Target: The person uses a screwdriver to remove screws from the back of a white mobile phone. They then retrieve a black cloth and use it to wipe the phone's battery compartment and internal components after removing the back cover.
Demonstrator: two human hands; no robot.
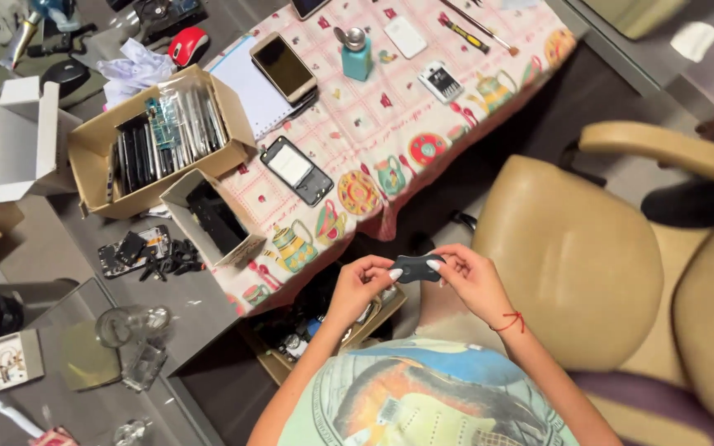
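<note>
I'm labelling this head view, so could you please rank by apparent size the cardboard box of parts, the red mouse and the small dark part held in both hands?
1. Cardboard box of parts: clearly largest.
2. Small dark part, pinched between the left hand and right hand.
3. Red mouse.
The last two look alike, and the part is nearer the camera, so their order is unsure.

Open air right around the two-handed grip on the small dark part [416, 268]. Table edge with patterned cloth [390, 107] blocks just beyond it. Tan chair [572, 256] crowds the right hand's [474, 279] side.

Small dark part [417, 268] mostly finger-covered.
</note>
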